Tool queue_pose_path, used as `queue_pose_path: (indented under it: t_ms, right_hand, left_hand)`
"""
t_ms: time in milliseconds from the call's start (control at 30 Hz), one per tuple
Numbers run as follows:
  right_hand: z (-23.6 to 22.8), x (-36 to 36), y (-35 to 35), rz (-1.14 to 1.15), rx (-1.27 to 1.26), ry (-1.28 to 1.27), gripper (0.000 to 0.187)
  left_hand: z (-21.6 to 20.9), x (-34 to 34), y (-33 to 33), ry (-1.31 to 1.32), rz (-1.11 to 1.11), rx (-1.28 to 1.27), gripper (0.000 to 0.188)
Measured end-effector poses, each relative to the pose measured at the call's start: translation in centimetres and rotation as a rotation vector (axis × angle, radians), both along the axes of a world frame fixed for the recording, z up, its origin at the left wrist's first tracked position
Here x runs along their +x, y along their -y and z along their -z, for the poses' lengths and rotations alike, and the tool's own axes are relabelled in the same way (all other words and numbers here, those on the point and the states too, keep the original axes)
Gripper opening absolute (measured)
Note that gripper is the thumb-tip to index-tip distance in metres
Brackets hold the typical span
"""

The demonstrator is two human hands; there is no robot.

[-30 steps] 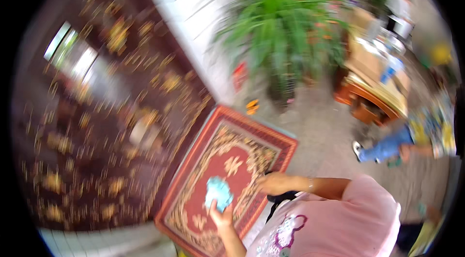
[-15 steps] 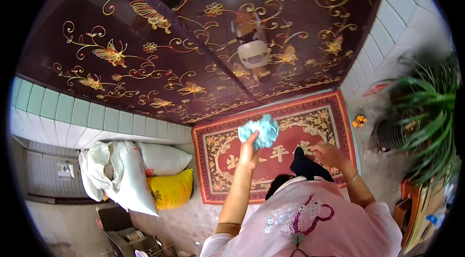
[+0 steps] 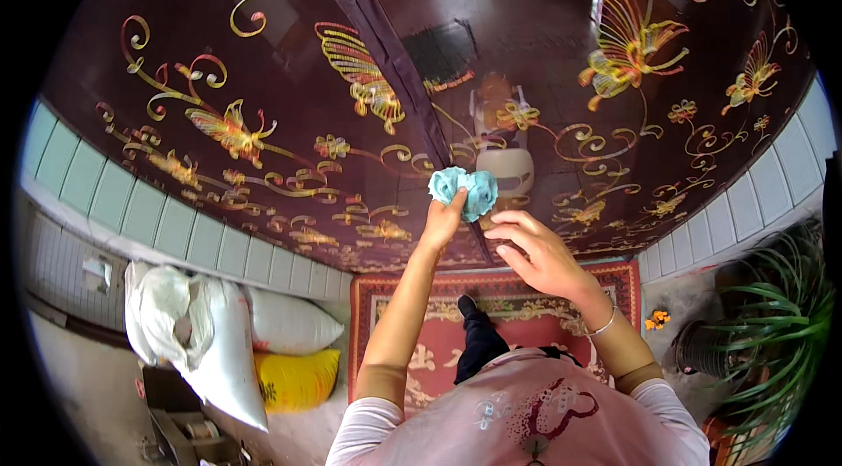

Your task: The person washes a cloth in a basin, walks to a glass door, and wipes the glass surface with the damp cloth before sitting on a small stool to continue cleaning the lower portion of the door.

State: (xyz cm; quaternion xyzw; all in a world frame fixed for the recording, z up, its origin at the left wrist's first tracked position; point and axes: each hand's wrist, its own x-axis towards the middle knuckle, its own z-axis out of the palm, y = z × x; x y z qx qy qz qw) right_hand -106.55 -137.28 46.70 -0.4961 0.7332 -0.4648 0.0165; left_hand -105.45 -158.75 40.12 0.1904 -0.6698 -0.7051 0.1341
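Note:
A crumpled light-blue cloth (image 3: 481,196) is bunched in my left hand (image 3: 445,218), which is stretched out ahead with the thumb pressed on top. Right behind the cloth hangs a dark, see-through door curtain (image 3: 298,137) embroidered with gold and red butterflies and scrolls. A plain dark strip (image 3: 379,45) runs down its middle, close to the cloth. Whether the cloth touches the curtain I cannot tell. My right hand (image 3: 545,254) is raised just to the right, empty, with its fingers apart and pointing toward the strip.
Under my feet lies a red patterned mat (image 3: 548,336). White sacks (image 3: 224,361) and a yellow sack (image 3: 298,380) stand at the left by the tiled wall (image 3: 206,225). To the right are orange flowers (image 3: 657,319) and a potted long-leaved plant (image 3: 781,317). A pale shape (image 3: 507,172) shows through the curtain.
I have stepped closer to the curtain, which fills more of the view. The cloth has moved up in front of the strip. My right hand has risen from my side and opened.

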Motion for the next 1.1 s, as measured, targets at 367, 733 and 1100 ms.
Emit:
queue_pose_path:
  t_ms: [367, 733, 1100]
  right_hand:
    - [-2.0, -11.2, 20.0, 0.653, -0.354, -0.306, 0.039]
    - [-1.0, -25.7, 25.3, 1.312, -0.176, -0.8, 0.057]
    - [3.4, -27.7, 10.3, 1.517, -0.355, -0.466, 0.016]
  left_hand:
    - [0.7, -12.9, 14.8, -0.161, 0.308, -0.37, 0.032]
    - [0.9, -16.3, 35.4, 0.042, -0.092, -0.981, 0.031]
    - [0.4, -15.4, 46.4, -0.03, -0.52, -1.737, 0.025]
